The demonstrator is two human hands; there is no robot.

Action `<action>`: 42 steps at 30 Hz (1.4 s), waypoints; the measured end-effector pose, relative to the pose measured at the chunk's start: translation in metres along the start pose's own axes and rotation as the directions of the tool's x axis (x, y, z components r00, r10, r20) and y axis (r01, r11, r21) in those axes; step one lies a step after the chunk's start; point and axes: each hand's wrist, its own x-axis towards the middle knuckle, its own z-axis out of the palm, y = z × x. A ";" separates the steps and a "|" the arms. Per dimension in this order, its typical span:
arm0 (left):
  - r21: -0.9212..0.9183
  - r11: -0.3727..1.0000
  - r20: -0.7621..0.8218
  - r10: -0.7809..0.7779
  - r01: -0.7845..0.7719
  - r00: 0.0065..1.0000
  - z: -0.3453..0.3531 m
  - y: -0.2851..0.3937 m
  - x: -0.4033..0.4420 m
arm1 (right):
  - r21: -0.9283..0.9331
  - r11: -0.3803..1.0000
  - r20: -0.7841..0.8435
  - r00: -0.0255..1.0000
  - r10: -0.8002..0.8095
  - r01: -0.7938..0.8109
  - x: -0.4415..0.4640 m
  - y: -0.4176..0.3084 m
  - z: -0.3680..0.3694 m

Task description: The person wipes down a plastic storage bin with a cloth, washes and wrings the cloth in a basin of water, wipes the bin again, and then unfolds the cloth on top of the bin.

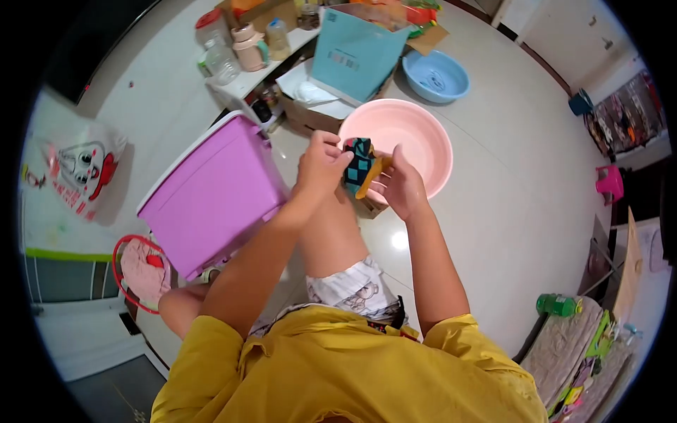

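My left hand (pixel 324 166) is closed, its fingertips pinching the upper left side of a small teal-and-black checkered item (pixel 359 168) with orange-yellow parts. Whether it is a toy or a cloth piece I cannot tell. On the other side, my right hand (pixel 403 182) has its fingers curled against the orange-yellow edge, while its thumb points up. Its fingertips are partly hidden behind the item. Both hands hold it in front of a pink basin (pixel 434 158), over the near left part of the rim as seen from above.
A purple storage box (pixel 211 190) with a white lid stands close on the left. Behind are a light blue bag (pixel 360 53), a blue basin (pixel 437 77) and a shelf with a pink thermos (pixel 249 48). A red-rimmed basket (pixel 144 271) sits at lower left.
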 end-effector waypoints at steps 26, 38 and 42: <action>0.794 0.570 0.463 -0.345 -0.209 0.817 0.161 -0.110 0.075 | -0.956 0.123 -0.295 0.872 -0.391 -0.268 0.190 0.057 -0.143; 0.214 0.817 -0.033 -0.542 0.536 0.840 0.154 -0.108 0.118 | -0.536 0.821 -0.591 0.783 -0.196 -0.198 0.181 0.027 -0.156; 0.440 0.836 -0.126 -0.304 0.328 0.944 0.158 -0.128 0.106 | -0.939 0.267 -0.340 0.692 -0.637 -0.215 0.173 0.026 -0.137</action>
